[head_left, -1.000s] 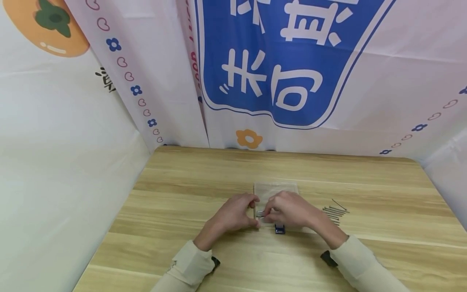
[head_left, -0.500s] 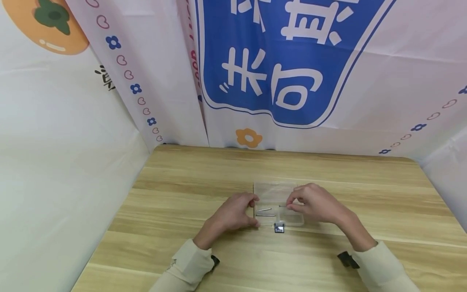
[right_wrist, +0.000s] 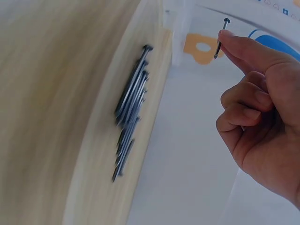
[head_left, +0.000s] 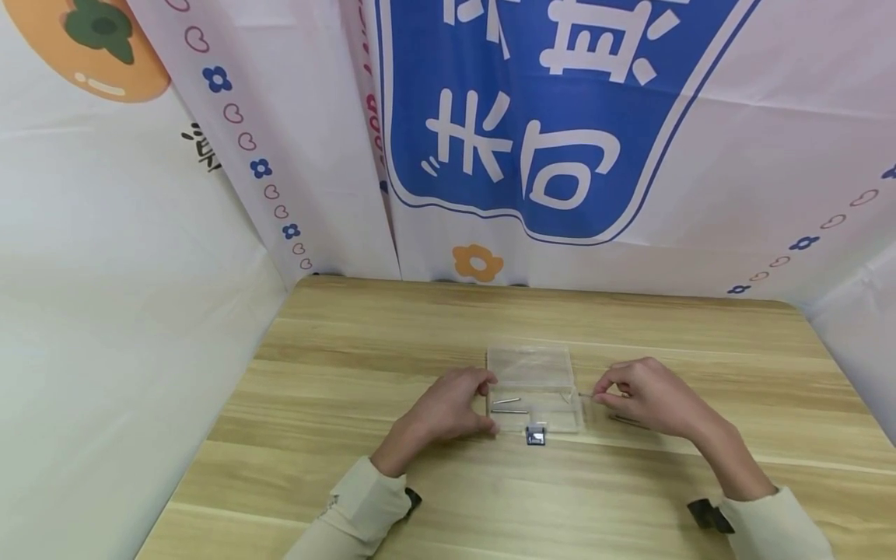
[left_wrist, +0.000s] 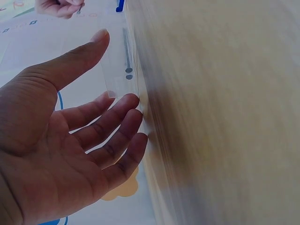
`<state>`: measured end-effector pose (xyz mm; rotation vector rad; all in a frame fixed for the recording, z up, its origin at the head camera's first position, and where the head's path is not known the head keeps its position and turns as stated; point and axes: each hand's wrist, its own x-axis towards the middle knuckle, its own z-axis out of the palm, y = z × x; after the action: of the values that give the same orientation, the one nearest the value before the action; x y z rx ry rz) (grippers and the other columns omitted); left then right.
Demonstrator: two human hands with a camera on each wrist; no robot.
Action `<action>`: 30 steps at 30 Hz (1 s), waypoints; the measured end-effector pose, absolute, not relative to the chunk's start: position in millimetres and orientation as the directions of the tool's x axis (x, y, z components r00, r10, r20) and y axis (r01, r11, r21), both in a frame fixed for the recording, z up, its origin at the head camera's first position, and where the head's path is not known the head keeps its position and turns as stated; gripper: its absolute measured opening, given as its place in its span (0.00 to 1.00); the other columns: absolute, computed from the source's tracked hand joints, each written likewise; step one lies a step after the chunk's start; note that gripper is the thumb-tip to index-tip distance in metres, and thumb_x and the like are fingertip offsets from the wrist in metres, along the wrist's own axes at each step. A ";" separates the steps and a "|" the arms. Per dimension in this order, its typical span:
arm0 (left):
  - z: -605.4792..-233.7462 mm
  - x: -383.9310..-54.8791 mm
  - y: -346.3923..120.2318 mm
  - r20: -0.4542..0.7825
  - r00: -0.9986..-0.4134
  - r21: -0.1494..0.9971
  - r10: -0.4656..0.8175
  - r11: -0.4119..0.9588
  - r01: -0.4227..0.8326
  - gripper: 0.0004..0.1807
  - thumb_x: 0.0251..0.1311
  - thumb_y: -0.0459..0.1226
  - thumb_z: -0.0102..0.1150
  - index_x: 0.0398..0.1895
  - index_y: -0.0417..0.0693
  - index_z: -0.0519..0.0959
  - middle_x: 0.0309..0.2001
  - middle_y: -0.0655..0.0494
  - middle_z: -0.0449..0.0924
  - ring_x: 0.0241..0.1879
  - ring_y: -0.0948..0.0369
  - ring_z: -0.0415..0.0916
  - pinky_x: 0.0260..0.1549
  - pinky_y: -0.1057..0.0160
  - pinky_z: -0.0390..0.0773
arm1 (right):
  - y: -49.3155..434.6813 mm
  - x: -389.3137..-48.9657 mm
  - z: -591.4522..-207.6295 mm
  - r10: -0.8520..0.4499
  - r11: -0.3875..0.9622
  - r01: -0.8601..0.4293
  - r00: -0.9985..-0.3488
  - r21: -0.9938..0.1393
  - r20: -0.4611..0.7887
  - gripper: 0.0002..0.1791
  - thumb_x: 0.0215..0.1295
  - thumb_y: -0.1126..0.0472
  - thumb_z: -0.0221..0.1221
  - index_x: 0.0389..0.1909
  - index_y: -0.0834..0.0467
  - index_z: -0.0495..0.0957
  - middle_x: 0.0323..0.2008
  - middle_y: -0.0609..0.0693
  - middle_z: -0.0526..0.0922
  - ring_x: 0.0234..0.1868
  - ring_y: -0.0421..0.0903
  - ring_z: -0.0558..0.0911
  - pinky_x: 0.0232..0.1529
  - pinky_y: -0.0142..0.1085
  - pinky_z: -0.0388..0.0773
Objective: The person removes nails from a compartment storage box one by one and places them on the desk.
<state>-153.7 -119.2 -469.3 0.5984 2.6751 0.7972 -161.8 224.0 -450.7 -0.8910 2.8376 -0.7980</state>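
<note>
A clear plastic box (head_left: 570, 431) lies on the table, its lid (head_left: 530, 367) folded back and a blue latch (head_left: 535, 436) at the front. Two nails (head_left: 509, 411) lie in its left part. My left hand (head_left: 451, 406) is at the box's left side, thumb near the front corner and fingertips near the back; in the left wrist view its fingers are relaxed and spread. Just right of the box, my right hand (head_left: 647, 397) pinches a single nail (right_wrist: 226, 27) between thumb and index finger, its other fingers folded in.
Several loose nails (right_wrist: 132, 98) lie side by side on the wooden table (head_left: 350, 350), partly hidden under my right hand in the head view. A white printed cloth (head_left: 434, 249) hangs behind the table's far edge.
My right hand has moved right, from over the box's left part to beyond its right edge, uncovering the nails inside. My left hand has stayed in place.
</note>
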 end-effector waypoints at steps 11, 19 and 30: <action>-469.1 -153.0 -119.3 -0.146 -0.873 0.568 0.466 0.762 0.311 0.33 0.53 0.45 0.85 0.61 0.44 0.81 0.46 0.56 0.81 0.43 0.61 0.72 0.48 0.62 0.76 | 250.8 -157.4 -465.0 -0.513 0.719 -0.488 -0.853 -0.495 0.096 0.02 0.69 0.59 0.72 0.35 0.51 0.91 0.34 0.39 0.91 0.26 0.27 0.74 0.29 0.29 0.73; -467.7 -152.5 -119.3 -0.149 -0.871 0.569 0.469 0.761 0.312 0.34 0.54 0.45 0.85 0.62 0.44 0.81 0.47 0.56 0.82 0.43 0.61 0.73 0.49 0.61 0.77 | 259.7 -155.4 -470.3 -0.471 0.765 -0.435 -0.881 -0.474 0.049 0.03 0.69 0.57 0.72 0.36 0.51 0.91 0.35 0.40 0.91 0.25 0.28 0.73 0.29 0.29 0.72; -467.5 -152.3 -119.2 -0.147 -0.872 0.556 0.468 0.768 0.318 0.34 0.54 0.45 0.85 0.61 0.45 0.81 0.46 0.56 0.81 0.43 0.61 0.72 0.49 0.62 0.76 | 265.7 -154.1 -472.6 -0.467 0.799 -0.428 -0.884 -0.422 0.014 0.02 0.66 0.57 0.74 0.34 0.46 0.91 0.41 0.45 0.93 0.39 0.38 0.89 0.39 0.37 0.85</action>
<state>-152.3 -119.2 -467.5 0.6107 2.6864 0.7723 -154.1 265.7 -472.6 -0.7214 2.8937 -0.6451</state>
